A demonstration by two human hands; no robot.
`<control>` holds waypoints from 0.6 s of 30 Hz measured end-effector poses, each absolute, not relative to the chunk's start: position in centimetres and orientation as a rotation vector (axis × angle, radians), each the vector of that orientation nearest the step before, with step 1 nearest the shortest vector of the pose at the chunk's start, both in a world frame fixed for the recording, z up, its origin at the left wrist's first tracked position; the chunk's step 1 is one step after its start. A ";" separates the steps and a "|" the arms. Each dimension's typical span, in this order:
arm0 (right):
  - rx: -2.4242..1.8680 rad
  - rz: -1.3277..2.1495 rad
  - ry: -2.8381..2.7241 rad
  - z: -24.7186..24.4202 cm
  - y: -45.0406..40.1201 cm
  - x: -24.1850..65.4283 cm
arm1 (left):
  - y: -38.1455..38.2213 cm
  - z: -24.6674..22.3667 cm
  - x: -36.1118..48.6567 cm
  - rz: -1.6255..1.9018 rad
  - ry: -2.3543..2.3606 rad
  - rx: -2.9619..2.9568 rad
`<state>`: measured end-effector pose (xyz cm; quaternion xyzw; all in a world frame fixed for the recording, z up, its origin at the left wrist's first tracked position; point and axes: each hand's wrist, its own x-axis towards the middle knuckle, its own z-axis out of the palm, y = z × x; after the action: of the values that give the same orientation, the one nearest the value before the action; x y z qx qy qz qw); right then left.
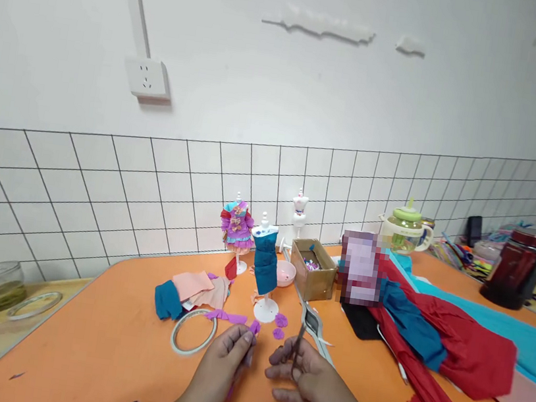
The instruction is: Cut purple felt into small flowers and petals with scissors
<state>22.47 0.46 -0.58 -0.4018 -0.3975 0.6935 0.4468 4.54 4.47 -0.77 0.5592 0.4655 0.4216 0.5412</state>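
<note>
My left hand [224,362] is closed in a pinch on a small piece of purple fabric [255,327] at the lower middle. To its right, my right hand [305,378] has its fingers curled around dark scissors [298,345], which point upward. The hands are apart. Just beyond them, two small purple pieces [279,326] lie on the orange table, and a purple strip [228,316] lies to the left. Behind these stands a small mannequin wrapped in teal fabric [266,264] on a white base. A roll of tape [194,332] lies left of my left hand.
A dressed mannequin [238,227], a bare mannequin [299,211] and a cardboard box [319,281] stand behind. Fabric scraps [190,288] lie left; red cloth [477,347], a jug [403,230] and a dark red cup [520,270] are right.
</note>
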 end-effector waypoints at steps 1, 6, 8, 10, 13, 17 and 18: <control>-0.995 1.729 -1.029 -0.4 0.3 22.6 | 4.3 -0.9 4.5 0.987 1.105 1.332; -1.034 1.771 -1.198 -0.3 -0.2 23.4 | 3.6 -0.6 3.7 0.955 1.156 1.398; -1.096 1.772 -1.204 -0.5 -0.1 23.5 | 3.6 -0.5 3.6 0.921 1.161 1.444; -1.171 1.757 -1.215 -0.6 0.0 23.5 | 3.7 -0.4 3.8 0.905 1.149 1.509; -1.319 1.597 -1.452 -0.3 0.0 23.6 | 3.7 -0.4 4.0 0.916 1.154 1.589; -1.466 1.115 -1.981 1.5 -0.9 23.9 | 3.2 -0.4 4.1 0.875 1.155 1.682; -1.496 1.067 -2.055 1.9 -1.2 23.9 | 3.0 -0.4 4.1 0.856 1.157 1.715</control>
<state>23.94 -1.22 1.89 -0.5327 -0.7317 0.3798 0.1913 4.08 2.96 -0.41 0.6893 0.4649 0.3442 0.4362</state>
